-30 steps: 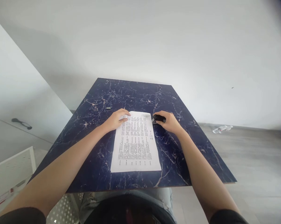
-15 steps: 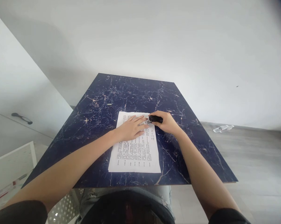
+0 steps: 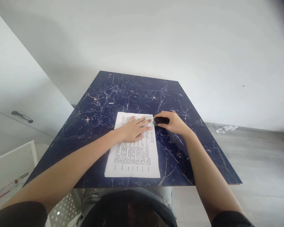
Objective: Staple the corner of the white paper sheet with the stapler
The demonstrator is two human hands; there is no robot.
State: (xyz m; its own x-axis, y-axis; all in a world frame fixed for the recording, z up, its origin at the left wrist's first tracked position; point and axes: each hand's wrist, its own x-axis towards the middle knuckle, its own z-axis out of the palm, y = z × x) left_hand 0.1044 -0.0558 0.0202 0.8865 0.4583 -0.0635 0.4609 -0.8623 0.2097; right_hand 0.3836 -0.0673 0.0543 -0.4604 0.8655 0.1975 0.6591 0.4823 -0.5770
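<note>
Printed sheets of paper (image 3: 132, 168) lie on the dark blue marbled table (image 3: 134, 91) in front of me. My left hand (image 3: 132, 130) rests flat on the upper part of the paper, fingers spread. Gripped in my right hand (image 3: 176, 123) is a black stapler (image 3: 161, 121), its front end at the paper's right edge near the upper corner. Whether the stapler's jaws still overlap the paper, I cannot tell. A small strip of staples (image 3: 111, 103) sits farther back on the table, apart from both hands.
A white wall (image 3: 156, 37) stands behind the table. At the left is a white cabinet with a dark handle (image 3: 22, 117). A clear plastic package (image 3: 227, 129) lies on the floor at right. Low on the left stands a white perforated container (image 3: 64, 208).
The stapler in my right hand has shifted right, to the paper's edge. The paper under my left hand has slid slightly left and toward me.
</note>
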